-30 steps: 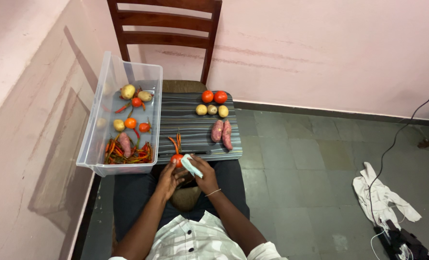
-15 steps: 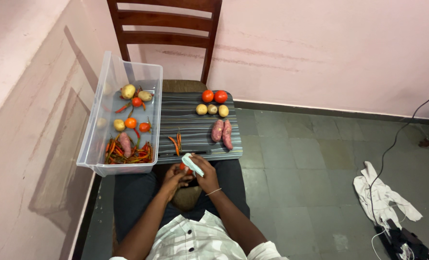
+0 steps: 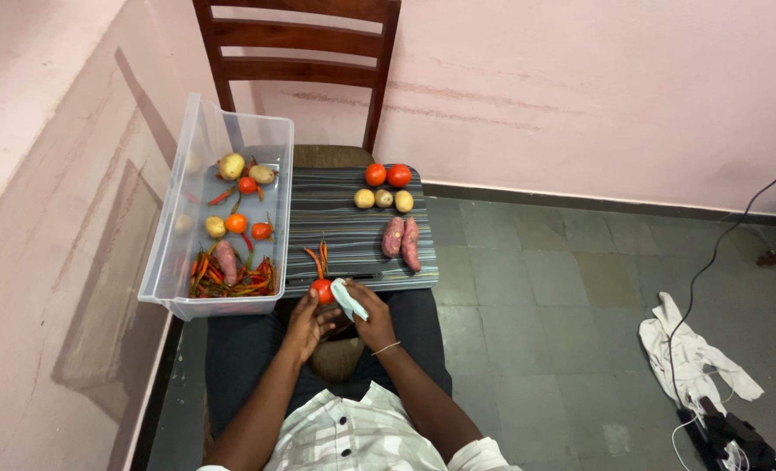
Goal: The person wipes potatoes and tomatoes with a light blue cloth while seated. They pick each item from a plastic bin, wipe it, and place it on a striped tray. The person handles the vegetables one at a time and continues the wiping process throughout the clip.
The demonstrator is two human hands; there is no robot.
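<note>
Tomato (image 3: 322,290) sits gripped in the left hand (image 3: 305,319). The right hand (image 3: 370,318) pinches a pale cloth (image 3: 348,298) against it. Wiping gently all round would be best, I think.

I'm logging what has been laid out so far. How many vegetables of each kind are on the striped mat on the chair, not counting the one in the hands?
On the striped mat:
Red tomatoes: 2
Small potatoes: 3
Sweet potatoes: 2
Chillies: about 3, too thin to count surely
Total: about 10
</note>
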